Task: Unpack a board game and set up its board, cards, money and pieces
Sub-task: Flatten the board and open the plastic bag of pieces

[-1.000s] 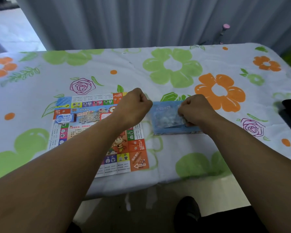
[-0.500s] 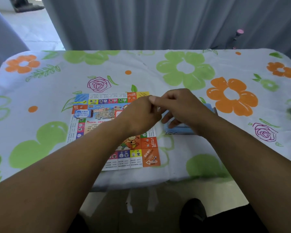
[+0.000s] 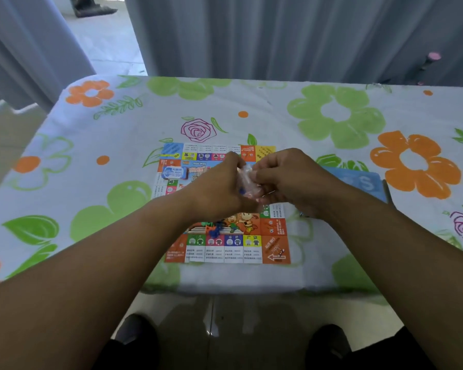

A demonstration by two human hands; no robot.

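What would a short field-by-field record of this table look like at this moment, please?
Surface: floral tablecloth
Board: game board, unfolded flat near the front edge
Left hand: left hand pinches the clear bag
Right hand: right hand pinches the same bag
Bag: clear bag, held above the board; something blue inside, otherwise unclear
Pack: small blue pack, lying on the board's left part
Box: blue box, on the cloth right of the board, partly hidden by the right arm

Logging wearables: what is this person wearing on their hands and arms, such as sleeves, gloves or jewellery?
Nothing worn shows. The left hand and right hand are ungloved, and both forearms are bare to the frame edge: no sleeves, watch or bracelet. Rings cannot be ruled out.
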